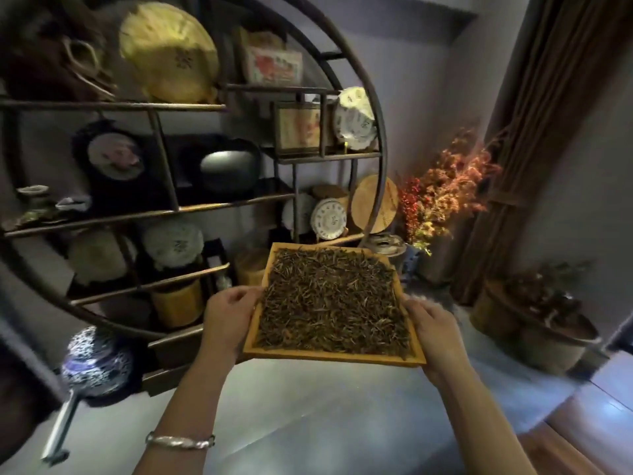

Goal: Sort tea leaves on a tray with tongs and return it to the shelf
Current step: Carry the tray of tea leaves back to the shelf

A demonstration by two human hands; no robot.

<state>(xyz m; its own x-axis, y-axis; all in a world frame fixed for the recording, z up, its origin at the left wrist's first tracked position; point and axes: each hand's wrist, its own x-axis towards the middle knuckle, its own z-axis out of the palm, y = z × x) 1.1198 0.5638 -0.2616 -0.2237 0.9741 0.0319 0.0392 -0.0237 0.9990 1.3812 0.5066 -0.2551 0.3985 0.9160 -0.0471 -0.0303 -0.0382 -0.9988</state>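
We hold a shallow rectangular wooden tray (334, 356) up in the air with both hands, in front of a large round dark wooden shelf (375, 108). The tray is covered edge to edge with a layer of thin dark brown dried tea leaves (330, 296), and it tips slightly, its far end higher than the near rim. Our left hand (227, 311) is closed on the tray's left edge, fingers curled over the rim with the thumb on top; a silver bangle (180, 441) circles that forearm. Our right hand (433, 329) is closed on the right edge in the same way, thumb lying along the rim. Below the tray lies the pale grey floor (308, 423). The shelf's compartments carry round paper-wrapped tea cakes (329, 219), boxes and a dark rounded pot (229, 164). A blue-and-white patterned porcelain jar (97, 363) stands at the lower left. To the right, a bunch of red and orange dried flowers (442, 190) stands beside a brown curtain (534, 132).
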